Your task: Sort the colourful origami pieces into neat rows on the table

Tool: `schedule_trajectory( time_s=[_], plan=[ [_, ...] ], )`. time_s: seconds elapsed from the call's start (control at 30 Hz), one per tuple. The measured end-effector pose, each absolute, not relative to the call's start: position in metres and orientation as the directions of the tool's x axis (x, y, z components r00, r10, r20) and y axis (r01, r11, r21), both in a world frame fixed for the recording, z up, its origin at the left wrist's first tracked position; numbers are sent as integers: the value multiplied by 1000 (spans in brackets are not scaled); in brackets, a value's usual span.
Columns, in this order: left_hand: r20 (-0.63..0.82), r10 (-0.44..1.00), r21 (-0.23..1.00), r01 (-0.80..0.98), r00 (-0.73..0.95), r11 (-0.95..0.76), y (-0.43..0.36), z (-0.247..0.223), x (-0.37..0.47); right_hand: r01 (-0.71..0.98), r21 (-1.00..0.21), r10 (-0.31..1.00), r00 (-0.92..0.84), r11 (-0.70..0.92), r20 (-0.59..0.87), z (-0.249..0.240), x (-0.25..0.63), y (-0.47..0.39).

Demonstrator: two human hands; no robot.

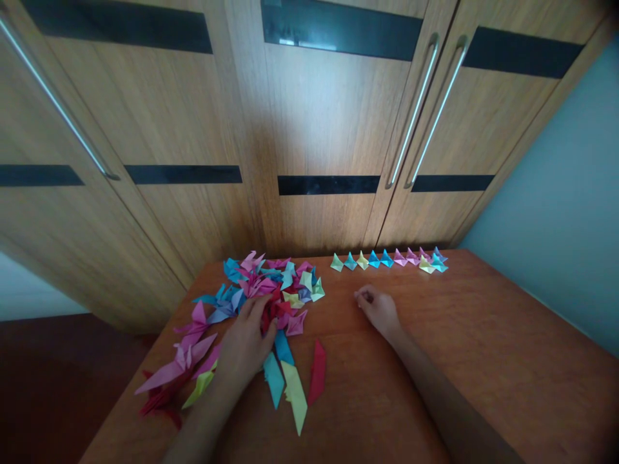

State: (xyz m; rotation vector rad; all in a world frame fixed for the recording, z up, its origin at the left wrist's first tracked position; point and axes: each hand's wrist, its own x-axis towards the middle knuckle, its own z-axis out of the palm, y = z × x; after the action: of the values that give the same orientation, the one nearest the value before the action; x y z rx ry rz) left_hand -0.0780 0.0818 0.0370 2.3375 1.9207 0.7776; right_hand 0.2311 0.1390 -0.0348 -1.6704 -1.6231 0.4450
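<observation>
My left hand (245, 340) rests over a pile of folded origami paper, its thumb and index finger apart on either side of a red origami piece (276, 308). The other fingers are partly hidden from me. Around it lie pink origami pieces (251, 283), blue ones (225, 295) and a large pink paper crane (181, 362). My right hand (380, 312) is held above the table to the right of the pile, fingers curled together, and no paper shows in it. Beyond it stands a row of small pointed origami pieces (374, 260) in several colours.
Flat folded strips lie near me: a yellow strip (294, 394), a red strip (317, 372) and a blue strip (274, 380). The brown wooden table (358, 399) meets a wooden cabinet (319, 122) with metal handles. A pale wall (561, 193) rises on the right.
</observation>
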Motion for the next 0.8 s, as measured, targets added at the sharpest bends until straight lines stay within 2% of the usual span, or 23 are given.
schedule_trajectory(
  time_s=[0.17, 0.33, 0.43, 0.6, 0.8],
  plan=[
    [363, 913, 193, 943, 187, -269, 94, 43, -78, 634, -753, 955, 75, 177, 287, -34, 224, 134],
    [303, 856, 104, 879, 418, -466, 112, 50, -70, 536, -820, 959, 62, 202, 276, -35, 232, 135],
    [226, 823, 134, 820, 521, -556, 121, 54, -62, 498, -842, 959, 65, 208, 275, -35, 234, 136],
    [179, 823, 227, 792, 539, -567, 125, 58, -56, 480, -864, 956, 152, 151, 251, -37, 244, 137],
    [202, 814, 178, 797, 544, -577, 125, 65, -65, 417, -903, 957, 204, 107, 208, -40, 256, 139]
  ],
)
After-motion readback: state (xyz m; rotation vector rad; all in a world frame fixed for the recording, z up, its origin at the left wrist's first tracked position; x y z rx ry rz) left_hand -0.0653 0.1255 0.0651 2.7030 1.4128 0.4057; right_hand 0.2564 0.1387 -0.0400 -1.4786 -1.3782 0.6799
